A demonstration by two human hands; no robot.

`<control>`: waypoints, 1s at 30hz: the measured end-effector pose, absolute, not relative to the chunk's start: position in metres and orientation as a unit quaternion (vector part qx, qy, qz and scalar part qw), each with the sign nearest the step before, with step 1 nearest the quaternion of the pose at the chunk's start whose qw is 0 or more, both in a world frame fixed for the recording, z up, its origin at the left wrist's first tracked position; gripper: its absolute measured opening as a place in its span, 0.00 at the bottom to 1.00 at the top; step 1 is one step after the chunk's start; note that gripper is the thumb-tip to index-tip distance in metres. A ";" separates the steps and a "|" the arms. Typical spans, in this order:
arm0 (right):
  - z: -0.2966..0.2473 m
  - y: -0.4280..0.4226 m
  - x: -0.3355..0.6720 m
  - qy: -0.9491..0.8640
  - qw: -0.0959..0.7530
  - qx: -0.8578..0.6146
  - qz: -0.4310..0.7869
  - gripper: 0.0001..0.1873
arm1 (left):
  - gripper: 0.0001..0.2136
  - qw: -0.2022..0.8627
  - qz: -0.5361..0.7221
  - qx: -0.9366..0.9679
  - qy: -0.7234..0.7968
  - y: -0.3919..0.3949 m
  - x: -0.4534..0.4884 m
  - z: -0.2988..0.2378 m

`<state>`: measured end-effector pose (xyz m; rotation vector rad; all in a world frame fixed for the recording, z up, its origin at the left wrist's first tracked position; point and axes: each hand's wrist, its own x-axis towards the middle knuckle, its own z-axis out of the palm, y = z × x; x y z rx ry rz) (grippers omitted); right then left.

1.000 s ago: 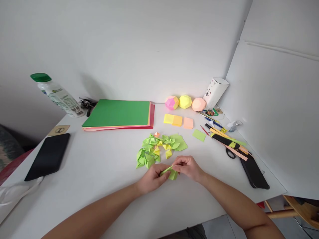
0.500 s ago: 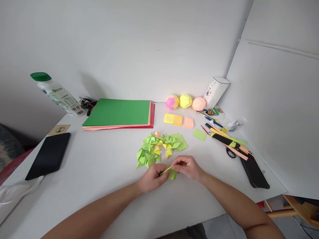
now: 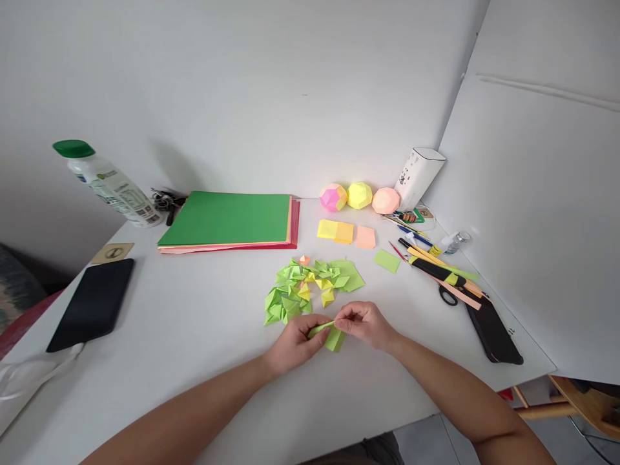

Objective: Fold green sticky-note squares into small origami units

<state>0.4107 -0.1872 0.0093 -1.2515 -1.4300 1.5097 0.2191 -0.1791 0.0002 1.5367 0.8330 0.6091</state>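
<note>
My left hand [image 3: 294, 343] and my right hand [image 3: 367, 325] meet low over the white table [image 3: 194, 323], both pinched on one small green folded paper piece [image 3: 332, 336]. The left fingers grip its left end, the right fingers pinch its upper right edge. Just beyond the hands lies a heap of several folded green and yellow paper units [image 3: 310, 289].
A stack of coloured paper sheets [image 3: 230, 221] with green on top lies at the back. Three paper polyhedra [image 3: 359, 196], sticky note pads [image 3: 345, 233], a white box [image 3: 417, 174], pens and scissors [image 3: 443, 278], a bottle [image 3: 107, 184] and a black phone [image 3: 92, 303] surround them.
The hands have stayed in place and kept working the green piece with small finger shifts. The view has drifted slightly.
</note>
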 end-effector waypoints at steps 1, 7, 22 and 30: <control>0.009 -0.187 0.411 -0.547 0.348 -0.487 0.586 0.12 | 0.15 0.617 0.260 0.644 0.369 -0.179 0.219 0.000; 0.009 -0.185 0.412 -0.488 0.346 -0.446 0.666 0.16 | 0.17 0.676 0.249 0.590 0.365 -0.176 0.217 -0.001; 0.008 -0.190 0.408 -0.587 0.383 -0.469 0.538 0.12 | 0.18 0.695 0.280 0.541 0.381 -0.176 0.218 -0.001; 0.005 -0.189 0.408 -0.639 0.377 -0.471 0.477 0.10 | 0.18 0.689 0.282 0.552 0.375 -0.174 0.218 -0.004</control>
